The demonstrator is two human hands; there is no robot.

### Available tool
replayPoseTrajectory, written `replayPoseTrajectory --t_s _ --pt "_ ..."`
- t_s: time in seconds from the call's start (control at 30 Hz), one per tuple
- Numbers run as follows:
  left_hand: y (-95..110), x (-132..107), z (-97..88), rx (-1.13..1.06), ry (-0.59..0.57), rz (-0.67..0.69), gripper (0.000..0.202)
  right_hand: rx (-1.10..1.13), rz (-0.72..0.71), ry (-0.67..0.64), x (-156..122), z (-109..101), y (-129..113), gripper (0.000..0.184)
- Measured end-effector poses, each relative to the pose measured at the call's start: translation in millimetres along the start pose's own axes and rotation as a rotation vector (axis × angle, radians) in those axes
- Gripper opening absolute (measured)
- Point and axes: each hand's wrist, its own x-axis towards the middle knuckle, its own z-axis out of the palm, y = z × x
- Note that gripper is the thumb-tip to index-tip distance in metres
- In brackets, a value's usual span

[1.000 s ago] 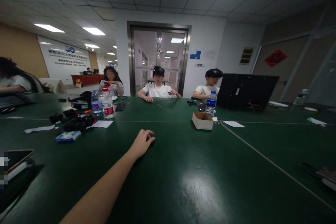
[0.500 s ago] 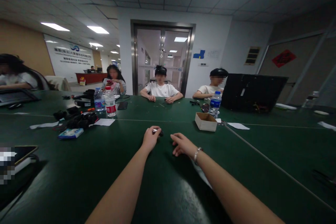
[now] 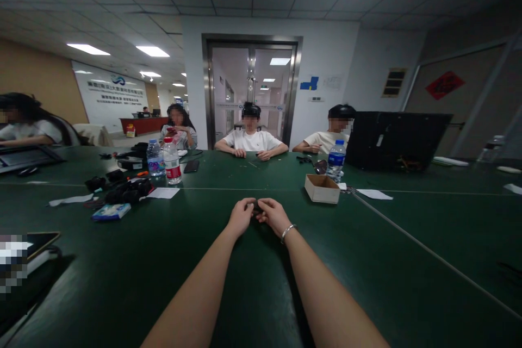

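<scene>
While both arms stretch forward over the dark green bench (image 3: pixel 375 266), the left hand (image 3: pixel 241 216) and the right hand (image 3: pixel 274 215) meet fingertip to fingertip near its middle. Between them sits a small dark object (image 3: pixel 256 210), pinched from both sides by curled fingers; it is too small to tell what it is. It is held just above the bench top, and I cannot tell whether it touches the surface. A thin bracelet (image 3: pixel 287 232) circles the right wrist.

Beyond the hands to the right, an open cardboard box (image 3: pixel 322 188) stands on the bench, with a water bottle (image 3: pixel 336 159) just behind it and an open black laptop (image 3: pixel 395 141) further right. To the left, well apart from the hands, lie a blue packet (image 3: pixel 109 211), a heap of black items (image 3: pixel 128 191) and a sheet of paper (image 3: pixel 163 193), with a red-labelled bottle (image 3: pixel 172 160) standing behind them. Three people sit at the far edge, and a fourth at the left.
</scene>
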Motion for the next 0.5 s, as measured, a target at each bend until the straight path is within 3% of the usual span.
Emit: replayPoseTrajectory --t_s 0.17,0.5 --pt "6.0 -0.9 -4.0 -0.075 0.034 -0.073 0.023 -0.021 -0.039 0.026 3.0 -0.2 2.0 0.012" --pt "11.3 -8.1 -7.8 -0.123 0.011 -0.030 0.014 -0.008 -0.066 0.043 2.0 0.2 2.0 0.007"
